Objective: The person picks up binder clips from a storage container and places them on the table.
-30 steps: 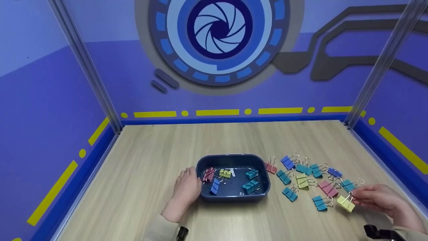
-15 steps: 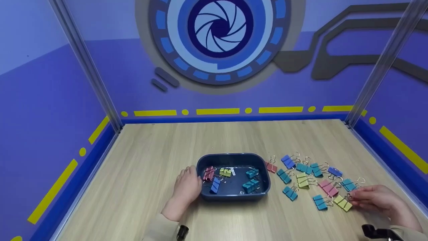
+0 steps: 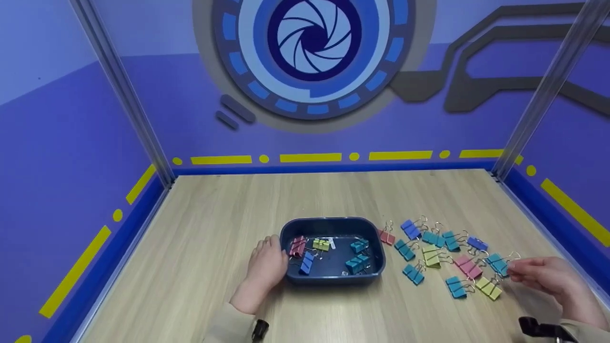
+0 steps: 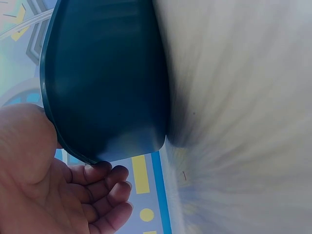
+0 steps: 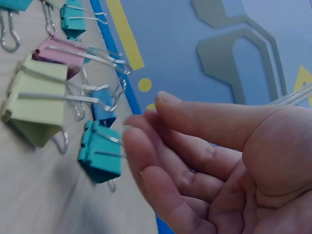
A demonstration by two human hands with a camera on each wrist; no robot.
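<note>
My left hand (image 3: 268, 262) holds the left side of a dark blue box (image 3: 333, 281); in the left wrist view its thumb passes behind the rim and the fingers curl by the corner. Several binder clips lie inside the box, among them a red clip (image 3: 298, 247) and a teal clip (image 3: 357, 263). My right hand (image 3: 548, 281) is at the far right of the loose clips, fingertips right at the wire handles of a teal binder clip (image 3: 497, 264). In the right wrist view its thumb and fingers are bent with a gap between them. A yellow binder clip (image 3: 489, 288) lies just in front.
Several more binder clips are spread right of the box, including a pink clip (image 3: 468, 267), a blue clip (image 3: 411, 229) and a red clip (image 3: 387, 237) close to the box wall. Purple printed panels (image 3: 310, 138) bound the wooden table (image 3: 214, 214) at the back and sides.
The yellow binder clip went down onto the table and my right hand let go of it. That hand then moved slightly away from me, to the teal clip. My left hand stayed put.
</note>
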